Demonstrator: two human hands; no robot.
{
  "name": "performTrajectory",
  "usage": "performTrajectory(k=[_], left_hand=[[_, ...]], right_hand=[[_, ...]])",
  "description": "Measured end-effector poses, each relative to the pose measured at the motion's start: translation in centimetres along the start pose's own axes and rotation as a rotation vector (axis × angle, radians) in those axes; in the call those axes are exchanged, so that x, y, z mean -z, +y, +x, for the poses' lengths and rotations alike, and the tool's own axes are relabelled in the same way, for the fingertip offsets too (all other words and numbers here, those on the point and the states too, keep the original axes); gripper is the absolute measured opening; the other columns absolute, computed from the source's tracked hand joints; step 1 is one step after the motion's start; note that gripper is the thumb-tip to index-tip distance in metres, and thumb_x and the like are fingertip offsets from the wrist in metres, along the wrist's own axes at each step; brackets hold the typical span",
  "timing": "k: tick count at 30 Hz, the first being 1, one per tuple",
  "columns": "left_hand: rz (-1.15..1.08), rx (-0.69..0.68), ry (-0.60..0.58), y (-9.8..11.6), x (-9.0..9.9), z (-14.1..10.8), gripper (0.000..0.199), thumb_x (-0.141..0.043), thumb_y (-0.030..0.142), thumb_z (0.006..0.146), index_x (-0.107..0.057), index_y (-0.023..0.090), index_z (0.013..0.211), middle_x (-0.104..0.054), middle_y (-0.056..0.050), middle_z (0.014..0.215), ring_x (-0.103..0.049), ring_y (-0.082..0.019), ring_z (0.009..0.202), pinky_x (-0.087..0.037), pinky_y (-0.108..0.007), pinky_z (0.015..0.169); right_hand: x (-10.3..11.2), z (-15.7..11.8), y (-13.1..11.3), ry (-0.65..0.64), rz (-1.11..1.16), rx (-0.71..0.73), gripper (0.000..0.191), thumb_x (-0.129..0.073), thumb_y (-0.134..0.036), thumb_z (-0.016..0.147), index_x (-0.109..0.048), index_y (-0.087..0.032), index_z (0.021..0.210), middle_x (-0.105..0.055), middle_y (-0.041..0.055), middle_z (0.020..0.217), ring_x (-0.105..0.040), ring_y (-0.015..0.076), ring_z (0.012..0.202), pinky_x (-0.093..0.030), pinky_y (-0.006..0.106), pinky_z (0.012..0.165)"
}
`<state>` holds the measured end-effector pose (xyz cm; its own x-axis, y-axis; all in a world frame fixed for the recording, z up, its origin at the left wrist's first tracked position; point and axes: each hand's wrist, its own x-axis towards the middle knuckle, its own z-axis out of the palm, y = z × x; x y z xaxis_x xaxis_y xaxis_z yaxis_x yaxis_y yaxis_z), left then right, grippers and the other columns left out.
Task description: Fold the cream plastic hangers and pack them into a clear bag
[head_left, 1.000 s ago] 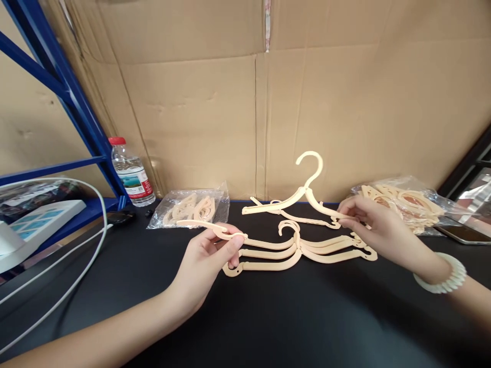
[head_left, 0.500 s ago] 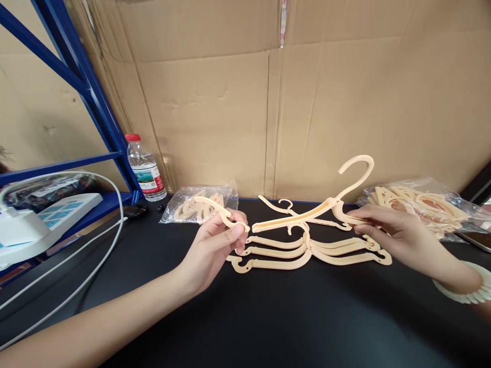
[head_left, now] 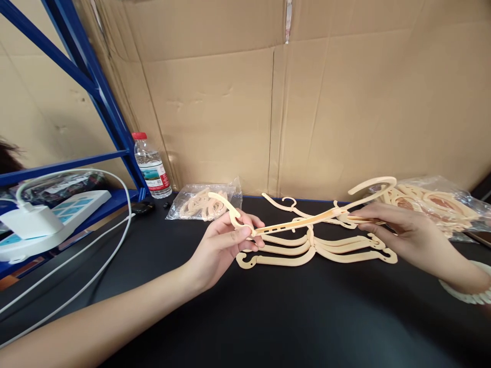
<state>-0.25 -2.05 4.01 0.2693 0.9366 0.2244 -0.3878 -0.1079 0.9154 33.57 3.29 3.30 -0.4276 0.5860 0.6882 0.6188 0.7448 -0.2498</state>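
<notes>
Between my thumb and fingers, my left hand (head_left: 226,243) pinches a curved beige end piece (head_left: 230,212). Its lower tip meets the left end of a beige hanger (head_left: 295,224); whether the two are joined I cannot tell. My right hand (head_left: 406,230) grips the other side of this hanger, whose hook (head_left: 374,182) tilts to the right and back. Below and behind, several assembled beige hangers (head_left: 287,261) lie on the black table (head_left: 245,317), with another hanger (head_left: 278,203) further back.
Clear bags of beige parts lie at the back, one on the left (head_left: 203,202) and one on the right (head_left: 433,204). A water bottle (head_left: 153,171) stands by the blue frame (head_left: 95,92). A white power strip (head_left: 76,204) and cables are at left.
The hanger's left end has come against the piece in my left hand. Its hook has tipped down and to the right. The view has shifted slightly.
</notes>
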Motion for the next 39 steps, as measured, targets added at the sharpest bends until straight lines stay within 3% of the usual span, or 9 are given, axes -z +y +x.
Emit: performTrajectory(k=[11,18,31,39], left_hand=[[-0.008,0.010,-0.011,-0.1,0.0,0.0,0.009,-0.066,0.015,0.080,-0.061,0.013,0.073,-0.059,-0.003,0.080,-0.059,-0.013,0.066,-0.047,-0.026,0.067],[0.013,0.001,0.055,-0.6,0.4,0.2,0.019,-0.073,0.018,0.075,-0.055,0.014,0.073,-0.061,-0.002,0.079,-0.059,-0.014,0.066,-0.045,-0.027,0.064],[0.024,-0.022,0.256,-1.2,0.3,0.4,0.023,-0.067,0.004,0.067,-0.047,0.016,0.071,-0.062,0.001,0.068,-0.056,-0.010,0.056,-0.042,-0.021,0.055],[0.008,-0.003,0.425,-1.8,0.7,0.5,0.022,-0.075,0.011,0.067,-0.053,0.013,0.066,-0.068,-0.003,0.076,-0.067,-0.014,0.067,-0.054,-0.024,0.070]], right_hand=[[0.0,0.0,-0.6,-0.009,-0.046,0.034,0.017,-0.056,-0.024,0.089,-0.064,-0.031,0.103,-0.071,0.0005,0.094,-0.066,0.0190,0.085,-0.052,0.029,0.072],[-0.1,-0.2,-0.5,-0.008,-0.052,0.037,0.017,-0.057,-0.024,0.090,-0.064,-0.030,0.103,-0.070,-0.0002,0.094,-0.065,0.0169,0.085,-0.050,0.027,0.072],[-0.8,-0.8,-1.4,-0.017,-0.063,0.035,0.019,-0.057,-0.027,0.090,-0.061,-0.033,0.108,-0.068,-0.0035,0.094,-0.064,0.0143,0.079,-0.049,0.024,0.067],[-1.1,-0.8,-2.8,-0.005,-0.086,-0.026,0.020,-0.054,-0.029,0.091,-0.062,-0.034,0.108,-0.071,-0.0039,0.097,-0.067,0.0141,0.077,-0.052,0.023,0.062]])
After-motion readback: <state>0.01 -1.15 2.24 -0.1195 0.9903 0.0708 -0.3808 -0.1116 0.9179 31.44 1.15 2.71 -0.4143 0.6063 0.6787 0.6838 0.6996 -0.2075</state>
